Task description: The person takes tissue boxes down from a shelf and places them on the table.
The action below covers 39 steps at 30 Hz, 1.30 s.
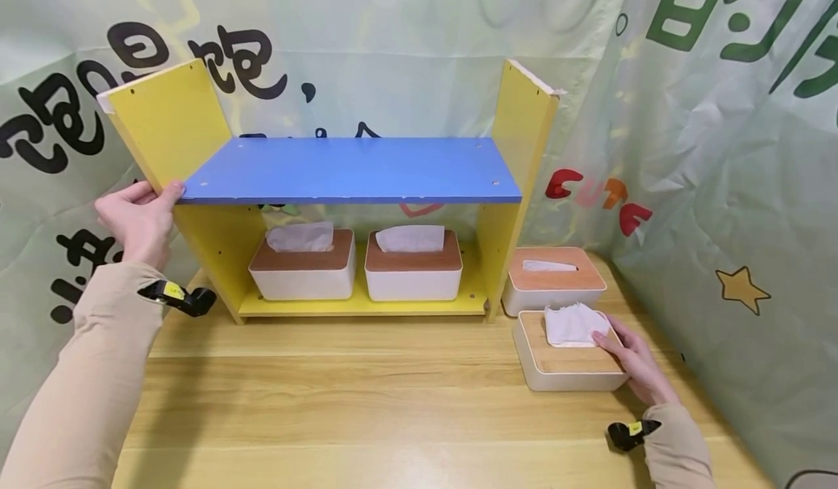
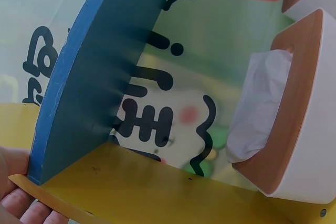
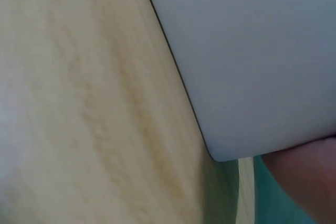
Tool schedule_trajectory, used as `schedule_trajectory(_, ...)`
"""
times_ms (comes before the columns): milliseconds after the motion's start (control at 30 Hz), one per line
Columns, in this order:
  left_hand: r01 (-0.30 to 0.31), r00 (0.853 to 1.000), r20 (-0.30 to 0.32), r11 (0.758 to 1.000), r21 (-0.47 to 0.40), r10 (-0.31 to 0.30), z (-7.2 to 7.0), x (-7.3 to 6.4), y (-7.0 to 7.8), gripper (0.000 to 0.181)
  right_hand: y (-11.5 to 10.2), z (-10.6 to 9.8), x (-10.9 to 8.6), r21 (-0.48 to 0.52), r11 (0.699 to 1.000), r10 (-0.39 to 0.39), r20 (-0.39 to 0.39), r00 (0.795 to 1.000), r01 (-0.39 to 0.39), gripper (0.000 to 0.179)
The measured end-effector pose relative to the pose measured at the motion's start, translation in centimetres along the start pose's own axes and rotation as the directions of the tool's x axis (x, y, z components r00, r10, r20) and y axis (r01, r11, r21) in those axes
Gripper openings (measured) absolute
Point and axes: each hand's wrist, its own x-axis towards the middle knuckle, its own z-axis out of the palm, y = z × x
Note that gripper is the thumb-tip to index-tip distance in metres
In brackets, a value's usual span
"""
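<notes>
My left hand (image 1: 139, 216) grips the left side panel (image 1: 206, 234) of a yellow shelf, thumb by the front corner of its blue board (image 1: 353, 169). In the left wrist view the fingers (image 2: 35, 213) wrap the panel's edge. On the right, my right hand (image 1: 636, 364) holds a white tissue box (image 1: 576, 381) with a wood-look lid by its right side, thumb on top beside the white tissue (image 1: 575, 325). The right wrist view shows mostly the box's pale wall (image 3: 252, 66) close over the table, with part of the hand at its corner.
Two tissue boxes with brown lids, a left one (image 1: 302, 284) and a right one (image 1: 414, 285), stand on the yellow bottom shelf. Another tissue box (image 1: 556, 296) stands behind the held one, beside the right panel (image 1: 524, 147). A printed cloth (image 1: 720, 198) hangs around the wooden table (image 1: 340, 402).
</notes>
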Motion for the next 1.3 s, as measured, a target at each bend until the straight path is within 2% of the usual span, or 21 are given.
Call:
schedule_trajectory(100, -0.003, 1.000, -0.007, 1.000, 0.007, 0.003, 0.03, -0.04, 0.06, 0.024, 0.00, -0.16, 0.16, -0.019, 1.000, 0.012, 0.005, 1.000, -0.012, 0.075)
schedule_trajectory(267, -0.012, 1.000, -0.010, 1.000, 0.004, 0.012, 0.02, -0.05, 0.14, 0.024, 0.00, -0.10, 0.18, -0.017, 1.000, -0.014, 0.000, 1.000, 0.014, 0.074)
schedule_trajectory(567, -0.017, 1.000, -0.001, 1.000, 0.001, 0.017, -0.06, 0.04, 0.11, 0.023, 0.09, 0.08, 0.14, 0.036, 0.997, -0.075, -0.003, 0.997, 0.075, 0.072)
schedule_trajectory(967, -0.018, 1.000, 0.002, 1.000, 0.011, 0.018, -0.07, 0.03, 0.11, 0.021, -0.19, 0.19, 0.03, 0.044, 0.999, -0.025, 0.008, 1.000, 0.024, 0.075)
schedule_trajectory(1300, -0.001, 1.000, 0.001, 1.000, 0.009, 0.001, -0.05, -0.03, 0.08, 0.021, -0.03, 0.23, -0.24, -0.005, 0.998, -0.067, -0.037, 0.997, 0.067, 0.074)
